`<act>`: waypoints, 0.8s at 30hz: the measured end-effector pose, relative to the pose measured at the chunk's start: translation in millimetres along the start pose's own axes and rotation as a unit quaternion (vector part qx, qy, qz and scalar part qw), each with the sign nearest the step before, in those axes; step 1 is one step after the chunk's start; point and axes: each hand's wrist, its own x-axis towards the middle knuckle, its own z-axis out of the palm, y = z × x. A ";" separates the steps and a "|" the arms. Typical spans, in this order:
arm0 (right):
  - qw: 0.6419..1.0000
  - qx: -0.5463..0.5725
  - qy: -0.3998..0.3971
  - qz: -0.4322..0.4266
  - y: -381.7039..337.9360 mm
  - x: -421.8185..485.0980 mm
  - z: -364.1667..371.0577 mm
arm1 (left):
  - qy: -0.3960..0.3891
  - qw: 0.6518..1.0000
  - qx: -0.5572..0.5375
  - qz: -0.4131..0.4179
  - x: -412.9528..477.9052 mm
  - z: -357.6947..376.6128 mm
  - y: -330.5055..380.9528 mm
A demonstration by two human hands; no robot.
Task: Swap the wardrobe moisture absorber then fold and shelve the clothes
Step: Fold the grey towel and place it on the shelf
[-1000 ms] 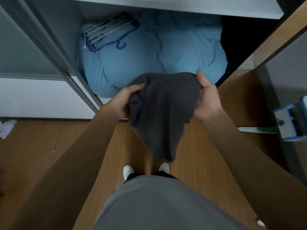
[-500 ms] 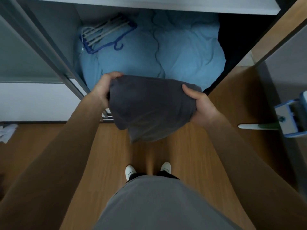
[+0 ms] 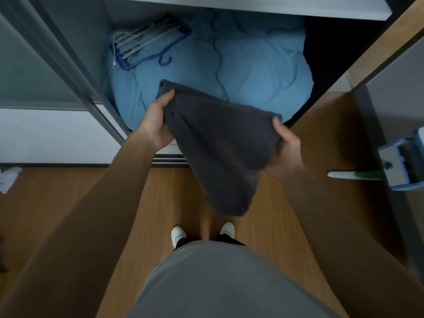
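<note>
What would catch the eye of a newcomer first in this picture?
First, the dark grey cloth in the centre, gripped by the left hand and the right hand at its upper corners. Behind it, a light blue duvet fills the open wardrobe, with a bundle of hangers lying on it.

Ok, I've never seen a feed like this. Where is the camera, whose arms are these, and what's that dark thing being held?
There is no machine here. One camera sits on a person's head, looking forward and down, so the arms are theirs. The left grip and right grip are just bare hands. Each holds an upper edge of a dark grey cloth, which hangs between them above the wooden floor. Ahead is the open wardrobe, where a blue quilt lies with a bundle of hangers on top. The white shoes below are the person's.
</note>
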 end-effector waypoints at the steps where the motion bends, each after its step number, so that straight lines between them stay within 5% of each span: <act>1: 1.000 -0.023 0.002 0.008 2.4 0.3 -0.9 | 0.019 1.000 -0.008 -0.009 2.4 1.1 -1.0; 7: 0.998 -0.054 0.023 -0.010 -1.3 3.6 0.3 | 0.121 0.984 0.131 0.003 9.8 2.2 2.2; 12: 0.960 -0.248 0.126 -0.023 -8.9 19.8 14.4 | -0.025 0.999 -0.004 0.019 0.3 -16.9 4.2; 15: 0.962 -0.198 0.187 0.016 -12.5 31.0 19.8 | -0.100 0.984 0.137 -0.045 -10.5 -24.5 -6.4; 18: 0.974 -0.100 0.195 0.059 -8.7 33.4 21.8 | -0.029 0.968 0.241 -0.058 -4.4 -22.7 -10.8; 24: 0.967 -0.187 0.164 0.060 12.9 34.9 27.9 | 0.125 0.983 0.131 -0.029 23.1 -22.3 -9.4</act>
